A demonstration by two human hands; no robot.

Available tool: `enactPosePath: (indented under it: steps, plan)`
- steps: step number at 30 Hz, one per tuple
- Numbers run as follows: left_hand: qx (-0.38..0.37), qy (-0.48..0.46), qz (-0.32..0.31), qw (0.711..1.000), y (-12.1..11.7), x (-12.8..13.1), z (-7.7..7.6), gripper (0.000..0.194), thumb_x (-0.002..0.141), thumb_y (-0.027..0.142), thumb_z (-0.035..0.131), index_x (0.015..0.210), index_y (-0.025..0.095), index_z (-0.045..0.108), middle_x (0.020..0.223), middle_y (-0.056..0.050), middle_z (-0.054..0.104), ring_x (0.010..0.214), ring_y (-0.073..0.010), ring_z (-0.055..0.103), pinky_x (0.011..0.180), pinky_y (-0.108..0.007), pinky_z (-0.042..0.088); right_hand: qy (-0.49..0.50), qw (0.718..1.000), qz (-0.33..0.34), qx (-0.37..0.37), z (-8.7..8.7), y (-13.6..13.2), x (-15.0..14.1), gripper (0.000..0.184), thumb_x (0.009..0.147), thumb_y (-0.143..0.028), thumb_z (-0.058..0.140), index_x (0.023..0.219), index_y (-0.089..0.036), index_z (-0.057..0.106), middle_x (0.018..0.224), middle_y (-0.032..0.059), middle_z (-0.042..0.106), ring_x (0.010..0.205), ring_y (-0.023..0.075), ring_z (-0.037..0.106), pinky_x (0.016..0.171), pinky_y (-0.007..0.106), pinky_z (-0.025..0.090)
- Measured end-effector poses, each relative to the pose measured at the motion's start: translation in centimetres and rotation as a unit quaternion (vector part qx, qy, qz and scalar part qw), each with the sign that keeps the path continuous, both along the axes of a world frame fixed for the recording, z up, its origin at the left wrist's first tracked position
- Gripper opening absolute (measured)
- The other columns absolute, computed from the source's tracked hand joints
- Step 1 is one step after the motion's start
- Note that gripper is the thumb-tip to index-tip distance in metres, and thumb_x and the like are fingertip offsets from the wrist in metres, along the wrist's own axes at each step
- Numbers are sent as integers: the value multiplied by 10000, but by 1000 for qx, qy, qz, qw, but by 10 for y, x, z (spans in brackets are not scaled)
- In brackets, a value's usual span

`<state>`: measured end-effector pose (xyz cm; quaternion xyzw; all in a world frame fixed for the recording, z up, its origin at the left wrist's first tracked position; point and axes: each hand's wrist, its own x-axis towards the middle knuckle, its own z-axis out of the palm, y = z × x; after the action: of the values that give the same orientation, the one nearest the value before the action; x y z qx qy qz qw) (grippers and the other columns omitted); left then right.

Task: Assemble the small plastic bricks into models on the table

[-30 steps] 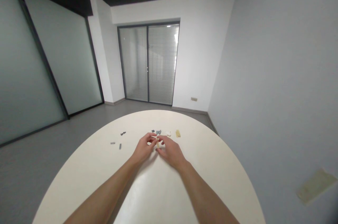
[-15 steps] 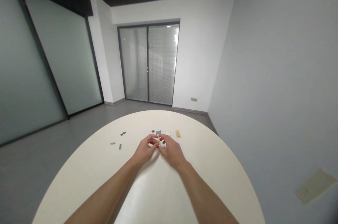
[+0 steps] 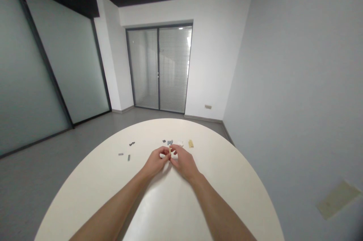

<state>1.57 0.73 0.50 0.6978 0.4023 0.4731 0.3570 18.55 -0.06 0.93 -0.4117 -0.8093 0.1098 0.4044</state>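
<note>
A small yellowish piece (image 3: 170, 151), like a toy building brick, is pinched upright between my two hands over the middle of the table. My left hand (image 3: 155, 160) grips it from the left with thumb and fingers closed. From the right, my right hand (image 3: 184, 161) holds the same piece, its thumb low and fingertips at the top. Fingers cover much of it, so its exact shape is hard to tell. Just beyond the hands lie blue-grey pieces (image 3: 169, 142), a small dark piece (image 3: 164, 141), white pieces (image 3: 180, 144) and tan pieces (image 3: 191, 143).
The round cream table (image 3: 90, 195) carries more small parts at left: dark pieces (image 3: 132, 143), a grey strip (image 3: 120, 154) and another grey strip (image 3: 129, 157). A grey-white wall (image 3: 292, 82) rises close on the right. Glazed doors (image 3: 159, 69) stand beyond the table.
The yellowish piece has turned or shifted slightly between my fingers, and less of it shows. Both hands stay in almost the same place.
</note>
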Motion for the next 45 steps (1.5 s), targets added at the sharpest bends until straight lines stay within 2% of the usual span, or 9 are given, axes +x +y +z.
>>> enactPosePath:
  steps: [5, 11, 18, 25, 30, 41, 43, 45]
  plan:
    - [-3, 10, 12, 1000, 0, -1, 0, 255, 835, 375, 586, 921, 160, 690, 904, -72, 709, 841, -196, 631, 737, -298, 506, -4, 1000, -6, 0, 1, -1, 2, 414, 834, -180, 601, 1233, -254, 519, 1108, 29, 652, 937, 168, 622, 859, 314, 484]
    - [3, 14, 32, 999, -1, -3, 3, 228, 803, 343, 608, 908, 168, 709, 896, -73, 725, 843, -212, 642, 752, -320, 502, -15, 999, -39, -1, 2, -1, 2, 314, 883, -253, 586, 1192, -251, 525, 1042, 15, 657, 934, 167, 622, 833, 311, 475]
    - [18, 6, 87, 996, 0, -4, 5, 291, 806, 427, 611, 902, 171, 710, 898, -81, 729, 847, -228, 648, 733, -329, 496, -29, 995, -93, -3, 1, 0, 4, 138, 929, -325, 543, 1030, -237, 576, 982, 22, 658, 904, 179, 612, 792, 305, 460]
    - [30, -5, 110, 993, 1, -5, 8, 283, 808, 433, 607, 902, 178, 687, 851, -63, 710, 806, -214, 639, 739, -334, 496, -64, 996, -63, 4, -2, -1, 3, 54, 915, -276, 586, 939, -240, 619, 943, 20, 676, 916, 182, 617, 808, 297, 457]
    - [38, -18, 107, 993, 2, -4, 9, 267, 805, 409, 617, 914, 170, 665, 811, -43, 687, 779, -194, 629, 788, -340, 501, -74, 997, -31, 7, -1, -2, 3, 56, 912, -255, 596, 936, -240, 643, 943, 20, 687, 927, 180, 619, 827, 300, 462]
    - [30, -26, 85, 996, 3, -4, 6, 270, 824, 416, 611, 915, 168, 666, 788, -32, 676, 762, -185, 619, 788, -330, 487, -78, 996, -32, 11, 3, -5, 2, 69, 900, -296, 622, 922, -233, 640, 945, 32, 687, 935, 192, 625, 834, 304, 467]
    - [27, -27, 80, 996, 2, -4, 6, 275, 818, 421, 618, 912, 167, 665, 787, -30, 677, 754, -180, 616, 782, -324, 483, -71, 997, -32, 4, 5, -6, 2, 92, 888, -280, 631, 970, -238, 626, 953, 25, 684, 920, 187, 627, 822, 301, 470]
    - [25, -30, 74, 997, 2, -3, 6, 285, 814, 426, 623, 924, 167, 664, 794, -30, 681, 752, -176, 616, 776, -319, 481, -55, 998, -28, -3, 6, -7, 2, 209, 872, -261, 641, 1077, -246, 598, 963, 15, 679, 902, 178, 629, 811, 298, 475]
